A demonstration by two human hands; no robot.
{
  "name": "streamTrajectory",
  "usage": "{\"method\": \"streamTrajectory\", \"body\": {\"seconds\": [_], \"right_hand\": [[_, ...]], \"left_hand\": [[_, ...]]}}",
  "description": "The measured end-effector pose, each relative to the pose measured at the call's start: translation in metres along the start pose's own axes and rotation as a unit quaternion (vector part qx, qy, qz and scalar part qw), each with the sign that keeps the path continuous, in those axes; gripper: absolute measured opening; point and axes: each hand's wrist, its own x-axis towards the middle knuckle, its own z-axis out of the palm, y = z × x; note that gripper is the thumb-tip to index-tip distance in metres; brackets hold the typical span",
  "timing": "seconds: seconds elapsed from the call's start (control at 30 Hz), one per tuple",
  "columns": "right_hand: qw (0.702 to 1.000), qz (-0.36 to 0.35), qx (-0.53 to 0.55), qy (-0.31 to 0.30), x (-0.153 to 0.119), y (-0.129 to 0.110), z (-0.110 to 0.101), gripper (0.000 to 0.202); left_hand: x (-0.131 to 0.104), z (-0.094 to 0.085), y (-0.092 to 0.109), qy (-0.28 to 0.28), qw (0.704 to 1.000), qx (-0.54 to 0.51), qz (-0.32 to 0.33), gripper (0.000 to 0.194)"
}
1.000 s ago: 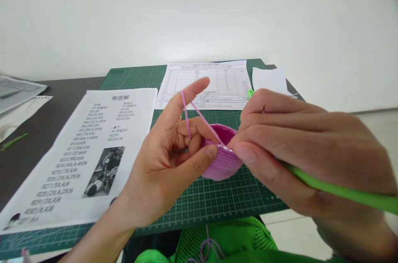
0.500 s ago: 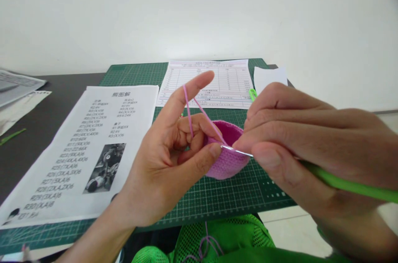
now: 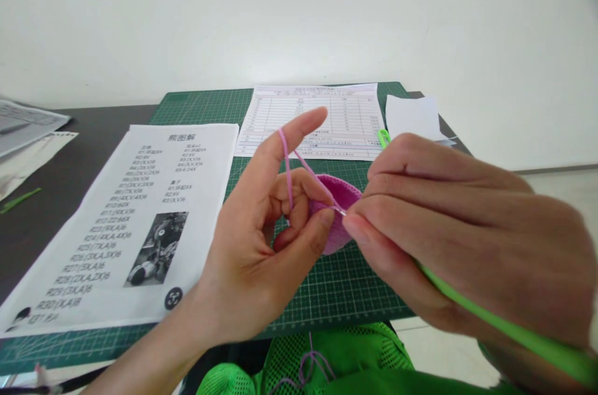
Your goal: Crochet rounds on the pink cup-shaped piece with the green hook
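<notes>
A pink crocheted cup-shaped piece [image 3: 337, 240] is pinched at its rim by my left hand [image 3: 266, 227], thumb against bent fingers. The left index finger points up with pink yarn [image 3: 288, 174] looped over it, running down to the rim. My right hand [image 3: 458, 214] is closed around a crochet hook [image 3: 495, 317] with a green handle, held like a pen. Its metal tip meets the work beside my left thumb; fingertips hide most of the shaft. The inside of the piece faces up and away.
Under the work lies a green cutting mat [image 3: 369, 276]. A printed pattern sheet [image 3: 107, 245] is at left, a table form [image 3: 308, 114] behind. Blank paper [image 3: 411, 116] and a green clip [image 3: 384, 138] sit at back right. Loose yarn [image 3: 311, 364] trails over green mesh fabric [image 3: 289, 354].
My right hand has moved left toward the work, so less of the hook's metal shaft shows. The hook handle now slants more steeply. My left hand keeps its pinch.
</notes>
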Motion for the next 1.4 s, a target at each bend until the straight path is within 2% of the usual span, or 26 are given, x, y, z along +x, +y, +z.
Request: {"method": "streamTrajectory", "body": {"seconds": [0.13, 0.23, 0.37, 0.43, 0.5, 0.67, 0.77, 0.9, 1.1, 1.23, 1.4], "right_hand": [[1.0, -0.015, 0.01, 0.009, -0.001, 0.005, 0.019, 0.031], [0.997, -0.021, -0.006, 0.072, 0.0, 0.009, 0.039, 0.023], [0.975, 0.009, -0.029, 0.219, 0.003, 0.008, 0.063, 0.03], [0.961, 0.001, -0.013, 0.275, 0.003, 0.007, 0.069, 0.035], [0.956, -0.012, 0.01, 0.292, 0.002, 0.006, 0.069, 0.039], [0.972, -0.005, 0.062, 0.228, 0.0, 0.003, 0.049, 0.038], [0.976, 0.001, 0.093, 0.195, 0.001, 0.002, 0.037, 0.04], [0.968, 0.027, 0.142, 0.204, 0.004, 0.002, 0.029, 0.038], [0.972, 0.102, 0.159, 0.136, 0.003, -0.001, 0.02, 0.047], [0.973, 0.098, 0.177, 0.113, 0.007, -0.002, 0.011, 0.051], [0.974, 0.097, 0.187, 0.083, 0.007, 0.0, 0.0, 0.043]], "left_hand": [[-0.002, 0.002, -0.006, 0.017, 0.998, 0.052, 0.029, 0.079], [-0.002, 0.005, -0.006, 0.064, 0.996, 0.044, 0.037, 0.085], [0.001, 0.008, -0.002, 0.113, 0.991, -0.068, 0.002, 0.089], [0.004, 0.007, 0.0, 0.102, 0.981, -0.162, -0.034, 0.086], [0.007, 0.004, 0.003, 0.081, 0.967, -0.233, -0.067, 0.083], [0.01, -0.003, 0.011, 0.053, 0.954, -0.262, -0.137, 0.087], [0.01, -0.005, 0.012, 0.044, 0.953, -0.258, -0.156, 0.088], [0.01, -0.005, 0.011, 0.033, 0.958, -0.246, -0.145, 0.082], [0.01, -0.006, 0.01, 0.033, 0.968, -0.218, -0.12, 0.081], [0.009, -0.007, 0.008, 0.024, 0.973, -0.198, -0.115, 0.076], [0.004, -0.008, 0.006, 0.013, 0.975, -0.195, -0.105, 0.072]]}}
